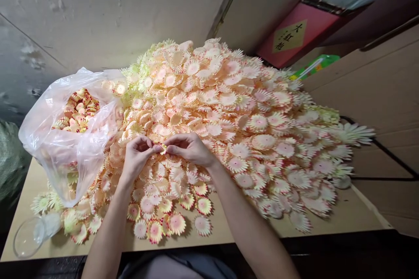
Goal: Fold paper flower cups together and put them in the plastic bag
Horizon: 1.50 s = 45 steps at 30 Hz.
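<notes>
My left hand (136, 155) and my right hand (190, 147) meet over the middle of a big heap of pale pink and cream fabric flower pieces (235, 122). The fingers of both hands are curled and pinch one small flower piece (163, 148) between them. The heap covers most of the wooden table (347, 216), with loose flower pieces spread toward the near edge below my wrists.
A clear plastic bag (70, 139) holding finished yellow-red flower parts sits at the left on the table. A clear plastic cup (31, 235) lies at the near left corner. A red box (294, 37) and cardboard sheets (386, 91) stand at the right, a grey wall behind.
</notes>
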Available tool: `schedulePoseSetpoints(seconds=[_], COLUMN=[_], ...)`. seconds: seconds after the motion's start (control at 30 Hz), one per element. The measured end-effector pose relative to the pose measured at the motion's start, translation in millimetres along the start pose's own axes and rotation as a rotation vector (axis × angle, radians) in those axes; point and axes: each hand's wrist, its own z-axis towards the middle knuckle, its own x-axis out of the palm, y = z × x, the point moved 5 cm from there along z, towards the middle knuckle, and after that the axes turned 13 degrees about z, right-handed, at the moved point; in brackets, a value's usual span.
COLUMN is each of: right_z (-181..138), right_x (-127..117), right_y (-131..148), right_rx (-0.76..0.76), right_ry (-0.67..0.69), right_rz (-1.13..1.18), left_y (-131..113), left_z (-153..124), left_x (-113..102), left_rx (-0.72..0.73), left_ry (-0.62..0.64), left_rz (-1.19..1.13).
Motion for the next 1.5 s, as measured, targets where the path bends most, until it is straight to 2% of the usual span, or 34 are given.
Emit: schedulePoseSetpoints(seconds=[0.17, 0.37, 0.57, 0.83, 1.03, 1.3, 1.5], right_z=[1, 0, 0, -1, -2, -3, -4], right_x=[1, 4, 10, 11, 11, 13, 13], right_y=[-1, 2, 0, 4, 4, 4, 7], right_rx=[0.027, 0.0, -0.017, -0.038, -0.028, -0.009, -0.012], right_ry=[0.0, 0.032, 0.075, 0.116, 0.093, 0.12, 0.118], right_rz=[0.062, 0.013, -0.019, -0.028, -0.017, 0.016, 0.036], left_y=[4, 10, 13, 13, 15, 17, 18], left_z=[-1, -3, -4, -3, -2, 1, 1], left_x=[1, 2, -4, -9, -7, -10, -13], left_rx=[-0.052, -0.046, 0.001, 0.008, -0.035, -0.052, -0.05], left_ry=[0.066, 0.127, 0.084, 0.109, 0.131, 0.16, 0.136], left_rz=[-0.017, 0.015, 0.068, 0.04, -0.052, -0.09, -0.059])
